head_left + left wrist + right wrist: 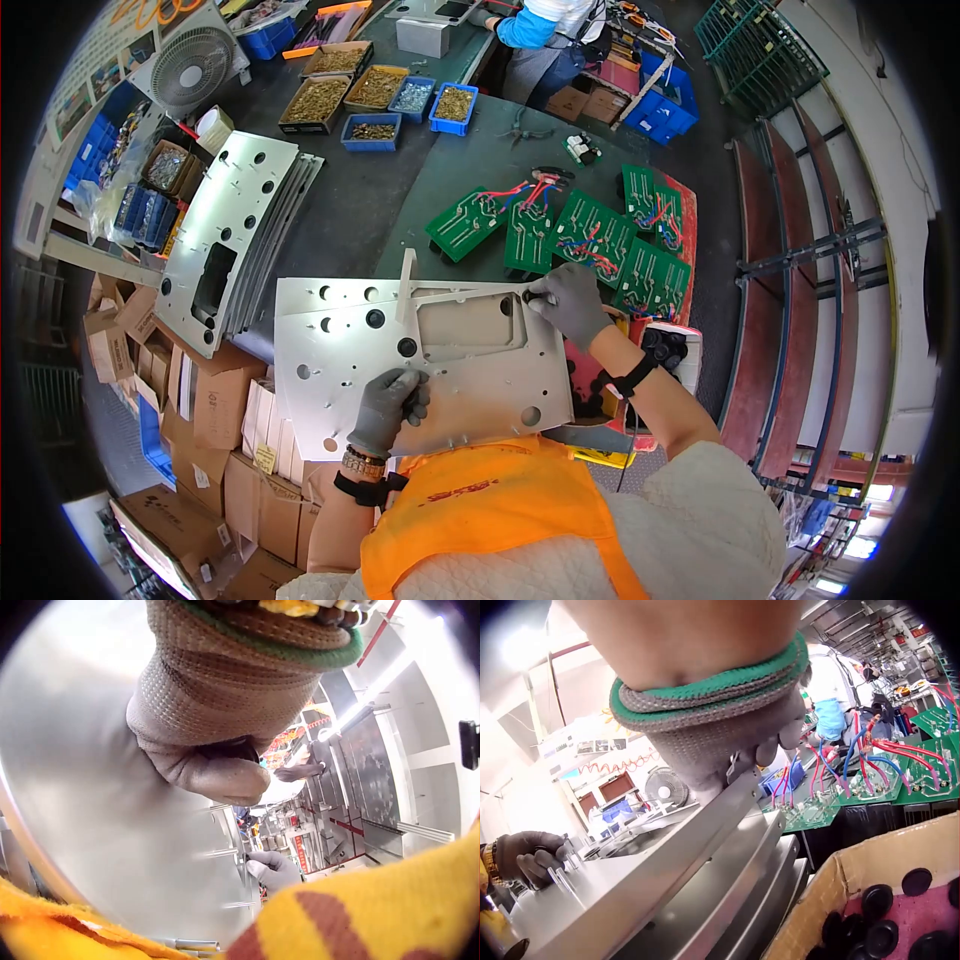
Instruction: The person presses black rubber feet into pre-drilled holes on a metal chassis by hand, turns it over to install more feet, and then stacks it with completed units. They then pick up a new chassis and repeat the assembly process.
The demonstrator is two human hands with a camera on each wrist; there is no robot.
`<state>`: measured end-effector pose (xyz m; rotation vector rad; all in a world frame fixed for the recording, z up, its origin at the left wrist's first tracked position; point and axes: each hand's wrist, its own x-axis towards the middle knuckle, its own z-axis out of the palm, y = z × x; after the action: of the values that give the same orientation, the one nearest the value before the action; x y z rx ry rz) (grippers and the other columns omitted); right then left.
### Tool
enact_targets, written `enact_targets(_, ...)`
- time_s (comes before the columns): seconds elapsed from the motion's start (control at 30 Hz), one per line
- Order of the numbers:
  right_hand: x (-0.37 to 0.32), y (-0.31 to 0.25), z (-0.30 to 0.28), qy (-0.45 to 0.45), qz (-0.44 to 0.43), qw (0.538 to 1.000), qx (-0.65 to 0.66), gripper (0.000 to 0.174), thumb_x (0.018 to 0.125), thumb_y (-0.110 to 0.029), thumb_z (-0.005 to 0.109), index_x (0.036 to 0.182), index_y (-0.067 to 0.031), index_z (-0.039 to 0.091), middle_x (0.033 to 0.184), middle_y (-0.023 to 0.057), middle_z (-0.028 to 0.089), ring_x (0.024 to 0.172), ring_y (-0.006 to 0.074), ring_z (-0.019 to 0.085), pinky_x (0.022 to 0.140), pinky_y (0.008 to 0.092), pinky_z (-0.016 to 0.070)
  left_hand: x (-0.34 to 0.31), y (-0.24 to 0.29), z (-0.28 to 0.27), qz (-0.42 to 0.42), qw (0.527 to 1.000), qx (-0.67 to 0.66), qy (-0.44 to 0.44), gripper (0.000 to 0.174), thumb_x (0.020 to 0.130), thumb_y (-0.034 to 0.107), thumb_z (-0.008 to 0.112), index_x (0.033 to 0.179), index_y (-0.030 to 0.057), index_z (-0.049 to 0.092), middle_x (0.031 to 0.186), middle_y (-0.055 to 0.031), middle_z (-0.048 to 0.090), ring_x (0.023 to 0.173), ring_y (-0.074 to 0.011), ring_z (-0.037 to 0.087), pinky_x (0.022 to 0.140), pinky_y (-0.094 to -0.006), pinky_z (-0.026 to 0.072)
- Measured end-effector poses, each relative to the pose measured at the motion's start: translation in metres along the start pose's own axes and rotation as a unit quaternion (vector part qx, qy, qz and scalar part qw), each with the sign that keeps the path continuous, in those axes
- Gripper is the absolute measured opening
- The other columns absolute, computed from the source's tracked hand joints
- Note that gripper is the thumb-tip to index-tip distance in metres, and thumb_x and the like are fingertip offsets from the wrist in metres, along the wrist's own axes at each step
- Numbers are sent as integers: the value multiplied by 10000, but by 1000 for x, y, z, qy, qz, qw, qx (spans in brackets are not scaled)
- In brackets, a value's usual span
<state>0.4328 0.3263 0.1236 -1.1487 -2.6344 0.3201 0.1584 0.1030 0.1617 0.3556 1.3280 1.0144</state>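
In the head view a silver metal panel (460, 400) with round holes and a large cutout lies before me. Below it, the right wrist view shows more stacked panels (731, 919). My gloved right hand (573, 305) is at the panel's upper right corner, its fingertips pinching a black round plug (532, 296) beside the cutout. My gloved left hand (385, 412) rests over the panel's lower middle with fingers curled. A small black piece (234, 749) shows inside its grip in the left wrist view, mostly hidden. Black grommets (407, 347) sit in other holes.
Green circuit boards (590, 228) with red and blue wires lie behind the panel. A carton (855, 862) of black round plugs (881, 937) stands at right. Another panel stack (225, 240) leans at left. Bins of small hardware (452, 107) and another person (545, 35) are farther back.
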Motion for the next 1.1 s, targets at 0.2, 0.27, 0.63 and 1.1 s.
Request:
enact_targets(0.2,-3,-10,-7,40,-109,988,-97,239,792,-283,670,1004,-171,674,963,41,624,1030,267,536,940,434,395,0,0,-1,1,1000,-4,-3,311,994,279,499,1013,-3,630,738,-45,626,546,-100,558,498,-213,440)
enact_targets(0.27,7,1,-18,-46,-177,978,-95,244,820,-270,646,1037,-159,664,1024,46,617,1085,268,516,973,428,382,0,-1,-2,0,1000,-5,-5,302,990,270,514,1021,-7,629,746,-51,627,557,-108,567,509,-219,451)
enact_targets(0.63,35,19,-25,-171,-148,962,151,161,788,-29,649,931,-80,704,857,115,640,844,286,622,770,387,499,3,-5,-5,6,1000,-19,-9,303,988,269,524,1031,-11,629,756,-61,632,570,-119,580,522,-229,474)
enact_targets(1.1,72,-89,-49,-158,-83,983,53,174,853,-280,643,940,-135,681,953,110,639,885,295,645,776,426,524,-6,-6,-15,79,994,13,-79,453,936,123,561,1342,-53,464,893,-78,620,642,-110,553,559,-231,462)
